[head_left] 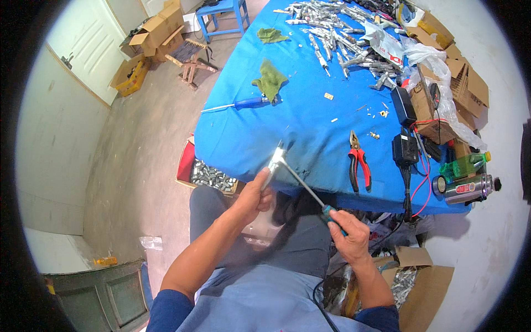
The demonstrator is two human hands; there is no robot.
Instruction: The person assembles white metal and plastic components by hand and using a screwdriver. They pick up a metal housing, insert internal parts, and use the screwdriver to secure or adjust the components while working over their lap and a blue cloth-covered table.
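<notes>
Over the near edge of the blue-covered table (232, 138), my left hand (255, 195) grips a silvery metal part (274, 161) that points up and away from me. My right hand (351, 235) is wrapped around the teal handle of a screwdriver (306, 186). Its long shaft slants up to the left, and the tip meets the metal part near its upper end. I cannot tell whether the tip sits inside the part or only against it. Dark smudges mark the cloth around the part.
Red-handled pliers (359, 162) lie right of my hands. Farther off are a blue-handled screwdriver (249, 103), a green rag (270, 81) and a heap of metal parts (332, 33). Black power adapters (405, 148), a green bottle (464, 165) and a steel flask (467, 188) line the right edge. A box of small metal pieces (213, 176) stands below left.
</notes>
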